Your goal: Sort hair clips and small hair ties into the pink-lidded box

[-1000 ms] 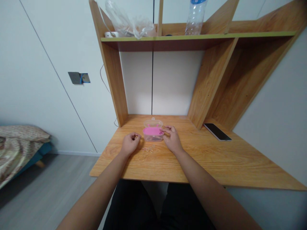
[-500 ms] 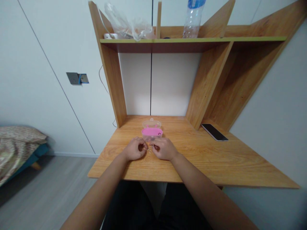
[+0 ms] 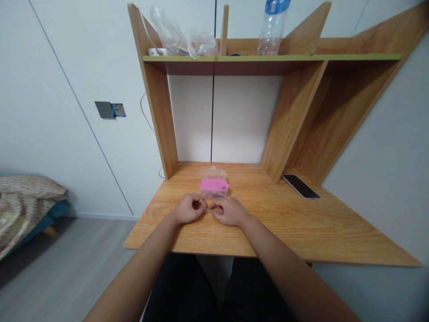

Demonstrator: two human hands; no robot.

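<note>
My left hand rests on the desk, thumb and index finger pinched together. Facing it, my right hand is closed in a similar pinch, its fingertips a small gap away. Between the two sets of fingertips shows a small, thin, pale loop, like a tiny band; both hands seem to grip it, and its exact kind is too small to tell. Just beyond the hands stands a small clear plastic box with a pink top. Its clear lid is flipped open toward the back.
A phone lies on the wooden desk at the right. The shelf above holds a plastic bag and a clear bottle with a blue label. Upright wooden panels flank the back of the desk.
My right fingertips have dropped slightly toward the desk, and the small loop now shows between both pinches. The box has stayed in place; the whole view has shifted a little.
</note>
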